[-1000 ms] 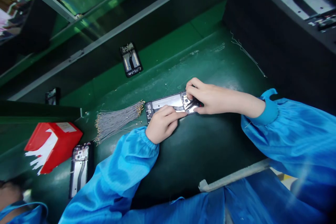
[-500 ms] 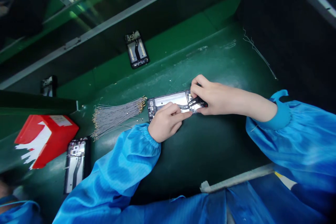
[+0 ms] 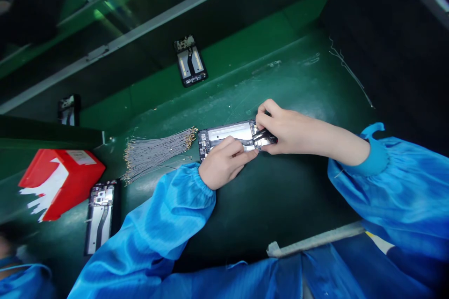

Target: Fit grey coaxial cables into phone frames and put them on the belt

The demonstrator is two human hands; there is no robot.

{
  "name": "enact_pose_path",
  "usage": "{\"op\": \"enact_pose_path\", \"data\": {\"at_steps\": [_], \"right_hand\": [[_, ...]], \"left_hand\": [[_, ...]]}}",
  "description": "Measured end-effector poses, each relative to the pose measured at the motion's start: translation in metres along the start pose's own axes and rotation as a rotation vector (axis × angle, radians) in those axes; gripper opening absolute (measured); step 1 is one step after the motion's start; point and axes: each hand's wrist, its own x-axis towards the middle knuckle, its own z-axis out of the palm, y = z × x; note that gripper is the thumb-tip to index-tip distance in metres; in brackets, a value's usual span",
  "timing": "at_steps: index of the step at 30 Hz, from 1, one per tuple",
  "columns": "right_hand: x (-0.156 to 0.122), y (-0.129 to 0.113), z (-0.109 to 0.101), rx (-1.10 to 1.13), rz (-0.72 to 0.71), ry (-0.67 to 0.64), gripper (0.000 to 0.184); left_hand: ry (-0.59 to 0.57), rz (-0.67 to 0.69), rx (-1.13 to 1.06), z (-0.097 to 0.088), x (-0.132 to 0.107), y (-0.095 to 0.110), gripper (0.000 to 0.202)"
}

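Note:
An opened phone frame (image 3: 228, 133) with a silvery inner plate lies flat on the green bench (image 3: 266, 196). My left hand (image 3: 224, 163) rests on its near edge, fingers curled, index finger pressing down on the frame. My right hand (image 3: 284, 128) is closed in a pinch over the frame's right end, where dark tweezers (image 3: 260, 135) show under the fingers. Both arms wear blue sleeves.
A bundle of thin grey wires (image 3: 154, 153) lies left of the frame. A red box (image 3: 59, 180) and another phone frame (image 3: 100, 215) sit at the left. More frames (image 3: 191, 61) (image 3: 68, 110) rest on the conveyor behind. Another person's blue sleeve (image 3: 24, 280) shows at bottom left.
The view has shifted a little, so everything sits slightly right and up. Both hands stay on the phone frame, with only small finger movements at its right end.

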Motion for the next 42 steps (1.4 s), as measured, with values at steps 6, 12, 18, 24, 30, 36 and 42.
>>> {"op": "enact_pose_path", "data": {"at_steps": [6,12,18,24,30,36,42], "right_hand": [[0.006,-0.006,-0.002,-0.067,0.024,-0.022,0.032],[0.007,-0.010,-0.004,-0.104,0.037,-0.054,0.033],[0.006,-0.006,-0.002,-0.086,0.026,-0.036,0.032],[0.008,-0.003,0.000,-0.115,0.036,-0.036,0.034],[0.014,-0.016,-0.010,-0.221,0.116,-0.119,0.039],[0.020,-0.030,-0.017,-0.304,0.122,-0.202,0.038],[0.013,-0.005,-0.001,-0.156,-0.142,-0.029,0.026]], "left_hand": [[0.001,-0.006,-0.028,0.002,-0.001,-0.002,0.027],[0.048,-0.115,-0.222,0.002,-0.001,-0.002,0.021],[0.056,-0.114,-0.275,0.002,0.000,-0.002,0.021],[0.072,-0.086,-0.266,0.003,0.000,-0.002,0.022],[0.048,-0.077,-0.253,0.002,0.000,-0.002,0.024],[0.048,-0.084,-0.252,0.003,0.000,-0.001,0.024],[0.143,-0.265,-0.217,0.006,0.000,0.001,0.015]]}}
